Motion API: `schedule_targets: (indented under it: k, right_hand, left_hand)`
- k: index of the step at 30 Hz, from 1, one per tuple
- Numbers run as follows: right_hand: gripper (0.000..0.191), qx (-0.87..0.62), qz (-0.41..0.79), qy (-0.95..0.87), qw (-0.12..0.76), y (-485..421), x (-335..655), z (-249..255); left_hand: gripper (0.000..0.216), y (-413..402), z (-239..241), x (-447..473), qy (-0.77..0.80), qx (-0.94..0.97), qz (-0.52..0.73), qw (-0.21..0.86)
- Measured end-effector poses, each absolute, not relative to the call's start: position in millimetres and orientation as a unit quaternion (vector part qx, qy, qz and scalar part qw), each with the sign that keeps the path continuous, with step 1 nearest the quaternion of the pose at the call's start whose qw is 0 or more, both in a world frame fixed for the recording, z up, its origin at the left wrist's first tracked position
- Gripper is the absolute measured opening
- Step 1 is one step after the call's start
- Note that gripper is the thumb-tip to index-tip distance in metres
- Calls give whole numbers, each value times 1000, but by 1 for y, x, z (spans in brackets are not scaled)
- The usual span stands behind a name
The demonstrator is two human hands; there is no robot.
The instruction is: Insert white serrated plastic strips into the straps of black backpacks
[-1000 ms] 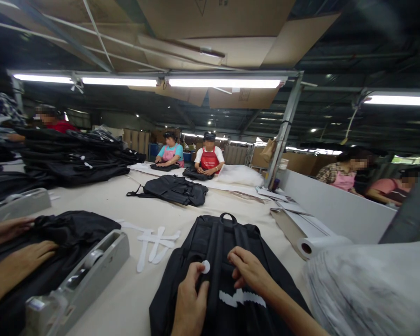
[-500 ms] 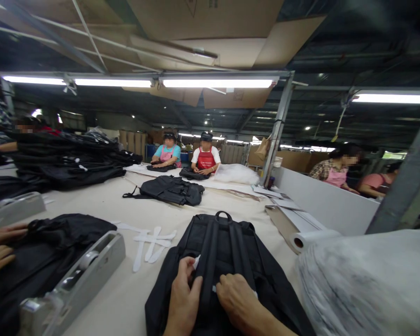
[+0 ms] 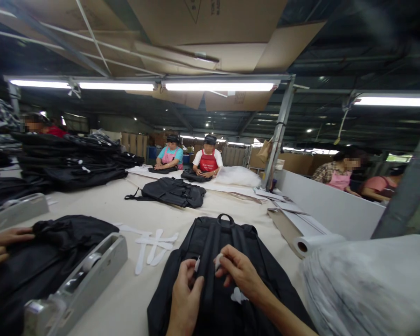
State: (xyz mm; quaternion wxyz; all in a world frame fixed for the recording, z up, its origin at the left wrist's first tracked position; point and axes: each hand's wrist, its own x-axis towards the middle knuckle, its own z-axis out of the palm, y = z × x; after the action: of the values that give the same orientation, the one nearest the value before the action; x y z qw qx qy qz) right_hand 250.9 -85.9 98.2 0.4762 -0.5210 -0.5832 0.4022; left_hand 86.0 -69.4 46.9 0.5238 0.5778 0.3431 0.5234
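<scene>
A black backpack point(image 3: 266, 289) lies in front of me with its two shoulder straps facing up and its top loop pointing away. At the left shoulder strap point(image 3: 209, 261), my left hand point(image 3: 186, 291) is closed in a pinch on a small white strip point(image 3: 197, 264), whose tip shows above the fingers. Just across that strap, my right hand point(image 3: 240, 273) pinches another white piece point(image 3: 218, 261) between thumb and fingers. Below the right hand, a crumpled white scrap point(image 3: 238, 295) rests on the backpack.
White strips point(image 3: 156, 245) lie crossed on the table left of the backpack. A grey tape dispenser point(image 3: 80, 284) stands beside another black bag point(image 3: 66, 242), which a co-worker's hands point(image 3: 7, 242) touch. Right are a white roll point(image 3: 317, 243) and a plastic-wrapped stack point(image 3: 374, 280).
My right hand has lifted from lower on the straps and moved up, now showing a white piece in its fingers. The white scrap beneath it has come into view. My left hand stays at the strap.
</scene>
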Motion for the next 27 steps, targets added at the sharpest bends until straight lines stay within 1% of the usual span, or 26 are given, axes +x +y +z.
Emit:
schedule_targets:
  k: [2,6,8,10,12,15,18,20,22,25,27]
  right_hand:
    - [43,-495,431,-594,465,-82,240,104]
    - [37,-466,516,-622,359,-78,220,120]
    - [35,-453,535,-632,332,-76,214,127]
    - [35,-467,540,-624,318,-72,212,130]
    - [37,-506,532,-598,323,-68,216,129]
    - [37,-525,536,-567,339,-66,227,123]
    - [37,-529,547,-573,305,-72,241,119]
    - [35,-550,524,-583,290,-77,247,119]
    - [32,-566,464,-613,300,-78,248,121]
    - [26,-565,337,-693,296,-73,240,125]
    - [20,-564,229,-748,262,-67,233,126]
  left_hand:
    - [45,-69,47,86,345,554,528,543]
    - [49,-68,47,85,343,535,529,563]
    - [46,-67,47,84,321,533,534,573]
    - [43,-66,48,84,306,532,532,584]
    - [41,-66,49,85,309,535,528,583]
    - [46,-65,46,86,327,531,534,571]
    - [50,-65,40,87,338,538,542,550]
    - [49,-65,37,88,351,562,536,524]
    - [49,-67,37,88,362,587,524,500]
    - [54,-70,40,88,371,614,516,468]
    - [60,-72,41,87,380,624,517,446]
